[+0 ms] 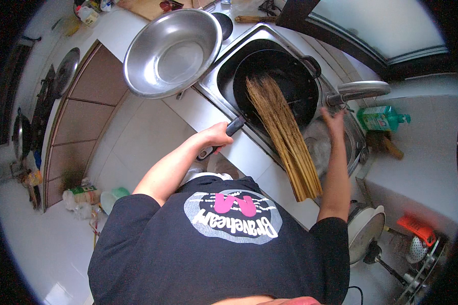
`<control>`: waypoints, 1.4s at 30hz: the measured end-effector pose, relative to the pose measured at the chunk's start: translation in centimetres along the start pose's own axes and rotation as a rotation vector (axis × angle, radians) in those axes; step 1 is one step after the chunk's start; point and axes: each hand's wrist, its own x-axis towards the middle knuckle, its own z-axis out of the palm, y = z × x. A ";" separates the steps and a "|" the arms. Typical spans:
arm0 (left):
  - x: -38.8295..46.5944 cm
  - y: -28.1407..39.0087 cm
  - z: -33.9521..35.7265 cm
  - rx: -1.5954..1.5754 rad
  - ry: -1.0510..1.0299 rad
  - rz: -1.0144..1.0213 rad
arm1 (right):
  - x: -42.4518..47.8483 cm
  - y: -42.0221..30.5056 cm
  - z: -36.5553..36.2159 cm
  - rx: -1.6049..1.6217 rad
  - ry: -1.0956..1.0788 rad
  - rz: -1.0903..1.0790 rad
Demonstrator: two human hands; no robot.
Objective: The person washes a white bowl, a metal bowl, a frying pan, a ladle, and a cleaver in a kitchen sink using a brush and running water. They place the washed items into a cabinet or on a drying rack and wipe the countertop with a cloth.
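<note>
My left hand is closed around the black handle of a dark wok, which sits in a stainless steel sink. A bamboo wok brush rests with its frayed bristles inside the wok and its thick end out over the counter's front edge. My right hand reaches to the base of the metal faucet. Blur hides whether its fingers grip the faucet or only touch it. On the wok's far side is a second, loop-shaped handle.
Left of the sink, a large stainless steel basin stands on the white counter. A green soap bottle stands right of the faucet. An opened window frame juts in above. A pot lid and utensils are at lower right.
</note>
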 end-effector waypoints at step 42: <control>0.0 -1.4 -0.9 -0.098 -0.035 0.108 | -7.4 -19.4 0.8 -1.271 -0.660 -0.185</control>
